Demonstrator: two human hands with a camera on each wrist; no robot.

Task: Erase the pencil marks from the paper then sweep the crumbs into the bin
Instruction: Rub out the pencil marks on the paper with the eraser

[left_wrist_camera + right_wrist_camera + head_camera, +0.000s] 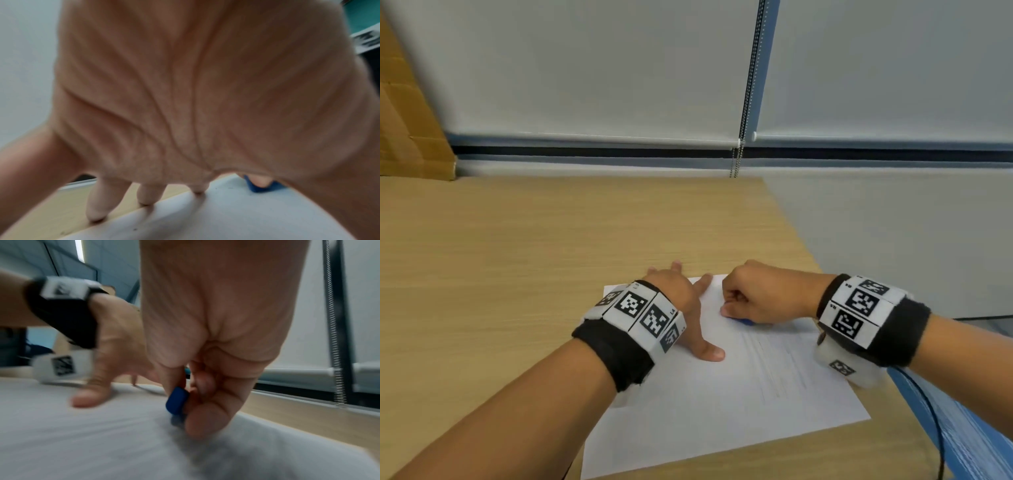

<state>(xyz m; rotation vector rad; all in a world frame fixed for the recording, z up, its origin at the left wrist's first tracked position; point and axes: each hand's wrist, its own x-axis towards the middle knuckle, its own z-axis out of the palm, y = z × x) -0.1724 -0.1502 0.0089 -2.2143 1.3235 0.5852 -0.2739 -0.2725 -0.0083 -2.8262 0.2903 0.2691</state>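
A white sheet of paper (709,404) lies on the wooden table (517,240) near its front right corner, with faint pencil lines (777,363) down its right half. My left hand (681,301) lies flat with spread fingers on the paper's upper left part, its thumb (710,351) pointing right. My right hand (760,298) is curled around a blue eraser (744,322) and presses it onto the paper's upper edge area. In the right wrist view the blue eraser (176,400) sits pinched between thumb and fingers on the paper (82,443). The left wrist view shows the eraser (263,186) beyond my fingers (98,204).
A cardboard box (407,113) stands at the far left against the wall. Roller blinds with a bead chain (739,144) hang behind the table. The table's right edge (808,253) runs close to my right hand. A black cable (938,428) drops beside the blue surface at lower right.
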